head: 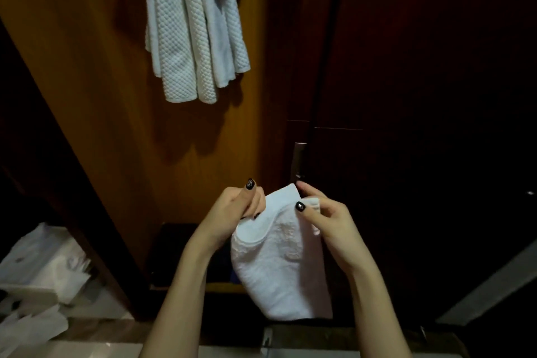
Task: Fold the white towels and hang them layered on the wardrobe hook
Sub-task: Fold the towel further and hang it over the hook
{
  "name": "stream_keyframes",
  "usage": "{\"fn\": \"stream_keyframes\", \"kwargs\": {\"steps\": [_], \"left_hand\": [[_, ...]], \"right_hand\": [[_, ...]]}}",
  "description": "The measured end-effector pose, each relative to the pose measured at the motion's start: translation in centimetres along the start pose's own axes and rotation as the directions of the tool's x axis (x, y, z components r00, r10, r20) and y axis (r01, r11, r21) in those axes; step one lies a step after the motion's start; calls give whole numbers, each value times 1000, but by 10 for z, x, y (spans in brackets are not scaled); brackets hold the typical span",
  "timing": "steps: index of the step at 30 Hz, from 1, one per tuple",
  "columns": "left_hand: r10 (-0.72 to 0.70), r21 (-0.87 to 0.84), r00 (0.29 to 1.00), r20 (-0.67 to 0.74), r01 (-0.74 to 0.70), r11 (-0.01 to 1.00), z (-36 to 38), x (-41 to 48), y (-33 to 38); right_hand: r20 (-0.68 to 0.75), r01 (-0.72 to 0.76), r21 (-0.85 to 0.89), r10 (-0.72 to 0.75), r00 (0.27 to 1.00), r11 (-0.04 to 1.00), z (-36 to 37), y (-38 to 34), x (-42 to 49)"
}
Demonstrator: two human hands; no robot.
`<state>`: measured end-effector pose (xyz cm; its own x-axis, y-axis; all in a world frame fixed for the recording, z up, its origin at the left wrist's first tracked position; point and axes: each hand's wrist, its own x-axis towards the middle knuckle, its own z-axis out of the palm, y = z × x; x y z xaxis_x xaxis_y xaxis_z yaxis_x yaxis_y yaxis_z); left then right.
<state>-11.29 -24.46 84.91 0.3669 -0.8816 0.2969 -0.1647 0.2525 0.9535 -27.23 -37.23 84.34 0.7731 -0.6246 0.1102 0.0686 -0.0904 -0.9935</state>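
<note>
Both hands hold one towel (279, 264) between them, at its upper end; the left hand (238, 206) has its fingers curled round the towel's upper left edge, thumb raised; the right hand (325, 218) pinches the upper right corner between thumb and fingers, a small tab of hem showing in the pinch.

The towel hangs down from the hands and lies between the two forearms; its long axis runs from the hands down toward the person; the lower end is rounded and looks like a fold, though I cannot be sure; the upper end comes to a corner that points up and away, between the two thumbs.

The hung towels (191, 32) are up and to the left of the hands, well apart from them; they lie against the wardrobe panel (87, 81), long axes straight down, lower ends ragged at different heights; the hook is out of view above them.

So the lift to come goes up and leftward; the left hand is the nearer one, and the right would have to cross further; the held towel's long axis matches that of the hung ones, so it probably needs little turning, only raising; draping it over the others without pulling them off is the likely risk.

Below and left of the left hand lie plastic bags (37, 264).
</note>
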Motion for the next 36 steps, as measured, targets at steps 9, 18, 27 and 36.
{"fn": "stream_keyframes", "kwargs": {"steps": [9, 18, 27, 36], "left_hand": [[-76, 285, 991, 107, 43, 958, 44, -19, 3], [-38, 206, 987, -155, 70, 976, 36, -36, -1], [2, -41, 950, -311, -15, 999, 33, -50, 2], [7, 250, 927, -376, 94, 964, 3, -71, 5]], "right_hand": [[-153, 7, 13, -5, 988, 1000, -24, -8, -35], [-248, 93, -87, -112, 962, 992, -35, -9, -50], [-374, 241, -148, -280, 884, 959, -8, -14, -59], [-159, 137, -188, -167, 973, 973, 0, -11, -63]]}}
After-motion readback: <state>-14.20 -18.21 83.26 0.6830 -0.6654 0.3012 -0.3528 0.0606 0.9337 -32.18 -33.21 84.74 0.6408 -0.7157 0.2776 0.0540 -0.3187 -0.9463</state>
